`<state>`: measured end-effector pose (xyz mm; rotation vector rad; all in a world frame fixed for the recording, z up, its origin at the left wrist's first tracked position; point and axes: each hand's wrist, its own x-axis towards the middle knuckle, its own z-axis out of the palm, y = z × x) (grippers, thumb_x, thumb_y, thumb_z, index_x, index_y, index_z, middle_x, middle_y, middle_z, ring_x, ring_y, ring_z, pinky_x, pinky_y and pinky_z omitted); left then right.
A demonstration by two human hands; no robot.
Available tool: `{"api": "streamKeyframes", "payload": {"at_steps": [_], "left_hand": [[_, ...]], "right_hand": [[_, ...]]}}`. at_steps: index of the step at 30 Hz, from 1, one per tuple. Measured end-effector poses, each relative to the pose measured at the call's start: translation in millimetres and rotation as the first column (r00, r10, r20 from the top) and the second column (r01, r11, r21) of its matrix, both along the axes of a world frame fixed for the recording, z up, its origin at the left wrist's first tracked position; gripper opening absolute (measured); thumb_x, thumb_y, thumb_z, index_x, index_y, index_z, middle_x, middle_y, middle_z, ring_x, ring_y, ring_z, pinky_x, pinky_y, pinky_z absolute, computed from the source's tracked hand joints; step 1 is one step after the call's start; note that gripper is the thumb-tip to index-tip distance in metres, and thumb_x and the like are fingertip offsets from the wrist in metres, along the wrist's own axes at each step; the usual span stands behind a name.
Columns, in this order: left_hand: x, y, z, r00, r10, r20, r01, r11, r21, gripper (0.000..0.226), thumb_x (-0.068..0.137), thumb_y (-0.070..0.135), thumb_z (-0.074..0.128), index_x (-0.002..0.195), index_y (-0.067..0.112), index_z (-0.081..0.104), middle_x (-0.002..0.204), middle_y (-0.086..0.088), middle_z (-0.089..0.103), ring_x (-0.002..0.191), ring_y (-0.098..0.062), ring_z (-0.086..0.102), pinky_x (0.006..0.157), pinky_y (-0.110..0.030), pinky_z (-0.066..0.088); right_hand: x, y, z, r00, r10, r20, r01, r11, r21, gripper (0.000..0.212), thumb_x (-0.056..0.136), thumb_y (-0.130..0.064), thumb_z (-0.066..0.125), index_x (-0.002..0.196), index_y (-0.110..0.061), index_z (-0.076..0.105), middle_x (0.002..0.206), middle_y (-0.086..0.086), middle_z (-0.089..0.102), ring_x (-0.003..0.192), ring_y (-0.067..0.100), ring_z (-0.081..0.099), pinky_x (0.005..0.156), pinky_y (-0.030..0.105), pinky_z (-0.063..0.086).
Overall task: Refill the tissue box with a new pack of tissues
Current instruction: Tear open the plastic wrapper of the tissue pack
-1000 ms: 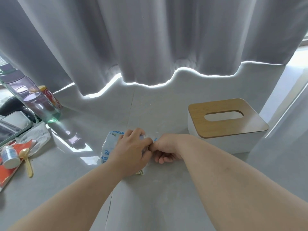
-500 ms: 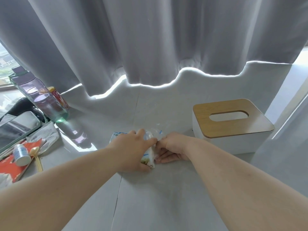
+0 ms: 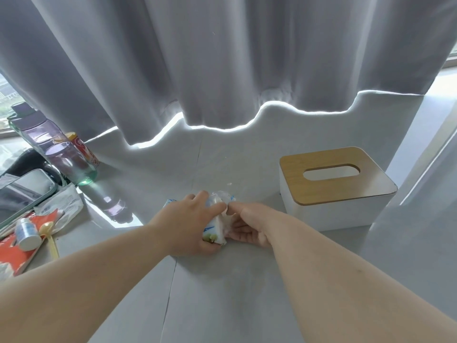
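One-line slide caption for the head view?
Left hand and right hand grip a blue-and-white plastic tissue pack beside a white tissue box with slotted wooden lid.

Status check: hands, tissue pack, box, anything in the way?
Left hand grips tissue pack; right hand pinches its end. Tissue box to the right, lid on. Nothing between them.

My left hand point(image 3: 188, 226) covers most of the pack point(image 3: 214, 229); I see only one white end and a blue corner, and the print is too small to read. The right hand point(image 3: 249, 226) tucks its fingertips behind the wrapper. The left edge cuts off the phone point(image 3: 24, 191) and the red packet point(image 3: 13, 256). The bottle point(image 3: 61, 157) half hides the can point(image 3: 85, 151).
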<state>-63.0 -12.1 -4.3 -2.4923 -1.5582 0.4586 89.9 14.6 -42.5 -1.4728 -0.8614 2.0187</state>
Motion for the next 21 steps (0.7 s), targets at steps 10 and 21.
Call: {"api": "streamKeyframes", "payload": {"at_steps": [10,21], "left_hand": [[3,1,-2,0.999,-0.006,0.034,0.007,1.000,-0.010,0.064,0.071,0.069,0.048,0.124,0.037,0.035,0.113,0.002,0.040,0.092,-0.019,0.048,0.070,-0.031,0.047],[-1,-5,-3,0.996,0.040,0.077,-0.038,0.999,-0.024,0.065,0.071,0.067,0.054,0.125,0.035,0.035,0.115,0.003,0.040,0.095,-0.018,0.047,0.071,-0.027,0.043]], "right_hand": [[8,-2,-8,0.993,-0.059,-0.097,0.060,0.998,0.003,0.012,0.083,0.002,0.049,0.079,-0.001,0.060,0.073,0.013,0.061,0.061,0.020,0.062,0.064,0.026,0.059],[12,-2,-1,0.993,0.091,-0.070,-0.091,0.996,0.001,0.006,0.084,-0.001,0.065,0.078,-0.003,0.064,0.068,0.009,0.063,0.055,0.015,0.064,0.048,0.021,0.056]]}}
